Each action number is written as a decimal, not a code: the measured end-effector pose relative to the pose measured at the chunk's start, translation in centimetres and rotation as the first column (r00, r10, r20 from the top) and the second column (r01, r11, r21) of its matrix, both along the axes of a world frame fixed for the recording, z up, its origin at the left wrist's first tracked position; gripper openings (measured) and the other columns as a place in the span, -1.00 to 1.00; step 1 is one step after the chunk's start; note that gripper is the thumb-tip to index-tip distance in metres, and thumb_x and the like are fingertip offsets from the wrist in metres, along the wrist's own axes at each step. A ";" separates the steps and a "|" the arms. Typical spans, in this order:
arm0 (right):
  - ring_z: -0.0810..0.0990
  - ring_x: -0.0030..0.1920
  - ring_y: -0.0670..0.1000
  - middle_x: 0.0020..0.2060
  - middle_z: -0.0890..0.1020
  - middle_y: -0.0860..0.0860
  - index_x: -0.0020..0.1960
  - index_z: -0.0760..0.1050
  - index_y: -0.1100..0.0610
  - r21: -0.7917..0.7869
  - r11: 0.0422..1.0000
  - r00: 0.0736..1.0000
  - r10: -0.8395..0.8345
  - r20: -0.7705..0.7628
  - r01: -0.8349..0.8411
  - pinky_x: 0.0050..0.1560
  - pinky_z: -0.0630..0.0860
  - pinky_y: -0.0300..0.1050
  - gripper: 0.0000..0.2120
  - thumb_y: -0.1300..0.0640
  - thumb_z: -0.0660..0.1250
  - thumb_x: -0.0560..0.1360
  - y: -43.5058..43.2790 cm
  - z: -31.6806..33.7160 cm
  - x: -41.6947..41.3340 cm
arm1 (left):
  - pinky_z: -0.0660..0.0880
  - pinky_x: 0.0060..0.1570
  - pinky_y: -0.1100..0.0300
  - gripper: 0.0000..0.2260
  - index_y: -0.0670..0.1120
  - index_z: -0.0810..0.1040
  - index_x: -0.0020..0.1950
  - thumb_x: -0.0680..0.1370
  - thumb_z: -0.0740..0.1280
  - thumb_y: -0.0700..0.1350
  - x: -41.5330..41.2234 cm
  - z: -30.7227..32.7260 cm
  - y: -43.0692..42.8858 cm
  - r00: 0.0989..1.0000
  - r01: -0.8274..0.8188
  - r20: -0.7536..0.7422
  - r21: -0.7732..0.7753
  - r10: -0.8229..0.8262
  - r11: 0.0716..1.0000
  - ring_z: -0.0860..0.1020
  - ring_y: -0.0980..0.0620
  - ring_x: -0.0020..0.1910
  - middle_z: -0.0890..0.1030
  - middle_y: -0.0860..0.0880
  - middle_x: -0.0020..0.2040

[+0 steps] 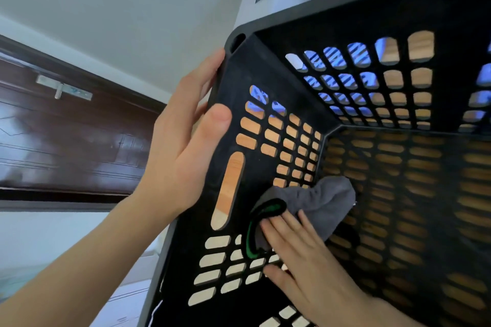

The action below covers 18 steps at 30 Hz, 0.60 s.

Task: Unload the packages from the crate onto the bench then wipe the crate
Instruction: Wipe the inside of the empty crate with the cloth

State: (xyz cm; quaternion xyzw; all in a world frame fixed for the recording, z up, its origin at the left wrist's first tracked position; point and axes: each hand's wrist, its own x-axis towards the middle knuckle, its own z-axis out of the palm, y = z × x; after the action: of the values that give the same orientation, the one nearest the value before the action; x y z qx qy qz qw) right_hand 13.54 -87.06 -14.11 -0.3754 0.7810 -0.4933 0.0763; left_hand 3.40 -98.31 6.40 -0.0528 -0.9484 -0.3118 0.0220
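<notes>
Right hand [305, 255], fingers flat, presses a grey cloth with green-black edging [316, 202] against the inner side wall of the black perforated plastic crate [265, 69]. Left hand [183, 141] pinches that wall's rim, thumb inside, fingers outside.

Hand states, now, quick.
Left hand: grips the crate wall, thumb inside.
Right hand: open, flat, pressing the cloth against the crate.
</notes>
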 end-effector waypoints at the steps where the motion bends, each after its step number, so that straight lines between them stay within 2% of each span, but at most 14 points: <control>1: -0.11 0.54 -0.06 0.55 -0.13 -0.13 0.56 -0.22 -0.02 -0.045 0.999 1.000 -0.023 0.012 0.023 0.41 0.01 -0.01 -0.42 -0.20 -0.13 0.64 -0.2 0.5 -0.7 | 0.33 0.36 0.26 -0.45 -0.18 0.20 0.53 0.61 0.13 0.07 0.0 -0.1 -0.1 1.000 0.001 0.012 -0.001 -0.001 1.000 0.35 0.13 0.45 0.38 -0.01 0.47; 3: -0.16 0.54 -0.08 0.54 -0.18 -0.18 0.55 -0.26 -0.08 -0.176 0.983 0.997 -0.050 0.060 0.060 0.45 -0.14 0.00 -0.43 -0.20 -0.13 0.64 -0.7 2.6 -3.0 | 0.30 0.43 0.04 -0.40 -0.13 0.21 0.54 0.61 0.12 0.21 0.0 -0.3 -0.5 0.999 -0.029 0.015 -0.035 0.029 0.999 0.32 0.03 0.49 0.36 -0.04 0.49; 5: -0.19 0.54 -0.09 0.54 -0.17 -0.19 0.54 -0.22 -0.10 -0.280 0.951 0.989 -0.107 0.099 0.131 0.49 -0.21 0.02 -0.45 -0.16 -0.09 0.63 -1.2 5.3 -5.9 | 0.28 0.44 -0.12 -0.36 -0.07 0.23 0.52 0.59 0.06 0.32 -0.1 -0.6 -1.0 0.997 -0.073 -0.005 -0.119 0.073 0.990 0.30 -0.02 0.50 0.34 -0.06 0.50; 7: -0.22 0.53 -0.12 0.52 -0.19 -0.20 0.52 -0.19 -0.07 -0.333 0.920 0.976 -0.173 0.131 0.208 0.51 -0.21 0.06 -0.43 -0.11 -0.02 0.60 -1.7 7.8 -9.3 | 0.28 0.43 -0.17 -0.33 -0.05 0.24 0.52 0.57 0.04 0.36 -0.1 -0.6 -1.0 0.996 -0.089 -0.007 -0.129 0.089 0.988 0.30 -0.04 0.50 0.35 -0.07 0.50; 9: -0.22 0.53 -0.14 0.49 -0.19 -0.22 0.51 -0.20 -0.05 -0.347 0.900 0.965 -0.238 0.111 0.262 0.51 -0.18 0.10 -0.43 -0.09 -0.01 0.59 -2.1 9.1 -11.5 | 0.31 0.41 -0.15 -0.29 -0.04 0.24 0.53 0.53 0.08 0.39 -0.1 -0.5 -0.8 0.995 -0.104 0.001 -0.072 0.104 0.992 0.31 -0.01 0.49 0.36 -0.04 0.49; 12: -0.19 0.53 -0.13 0.51 -0.14 -0.18 0.51 -0.17 -0.06 -0.359 0.894 0.963 -0.240 0.125 0.270 0.51 -0.13 0.14 -0.44 -0.06 0.01 0.60 -2.3 7.1 -11.4 | 0.31 0.41 -0.15 -0.29 -0.02 0.24 0.52 0.52 0.08 0.40 0.0 -0.5 -0.6 0.994 -0.113 0.006 -0.068 0.113 0.991 0.31 -0.01 0.49 0.36 -0.03 0.49; 14: -0.17 0.53 -0.17 0.53 -0.11 -0.19 0.51 -0.16 -0.11 -0.356 0.877 0.934 -0.234 0.271 0.323 0.52 -0.09 0.12 -0.45 -0.09 0.00 0.60 -2.3 4.0 -10.1 | 0.35 0.40 -0.04 -0.38 -0.01 0.23 0.53 0.56 0.15 0.29 0.0 -0.3 -0.3 0.996 -0.085 0.028 -0.006 0.085 0.996 0.34 0.02 0.47 0.38 0.02 0.48; 16: -0.14 0.52 -0.22 0.53 -0.08 -0.21 0.49 -0.15 -0.16 -0.358 0.828 0.835 -0.218 0.505 0.432 0.54 -0.06 0.10 -0.45 -0.09 0.02 0.59 -2.1 1.4 -9.3 | 0.40 0.34 0.14 -0.46 -0.03 0.24 0.52 0.56 0.14 0.10 -0.2 -0.1 -0.1 0.998 -0.048 0.041 0.044 0.047 0.998 0.38 0.07 0.44 0.41 0.10 0.46; 18: -0.16 0.50 -0.26 0.54 -0.10 -0.22 0.50 -0.16 -0.16 -0.323 0.803 0.743 -0.206 0.637 0.500 0.54 -0.07 0.08 -0.43 -0.06 0.05 0.58 -2.3 0.4 -9.2 | 0.39 0.35 0.11 -0.46 -0.06 0.23 0.53 0.56 0.11 0.07 -0.3 0.0 0.0 0.998 -0.032 0.049 0.069 0.029 0.997 0.36 0.08 0.46 0.39 0.12 0.46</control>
State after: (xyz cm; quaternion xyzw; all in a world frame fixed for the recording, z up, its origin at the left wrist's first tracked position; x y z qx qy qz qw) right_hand 4.35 -89.32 -13.75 -0.0557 0.6334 -0.7632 0.1147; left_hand 3.10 -98.30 6.42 -0.0301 -0.9379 -0.3454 0.0059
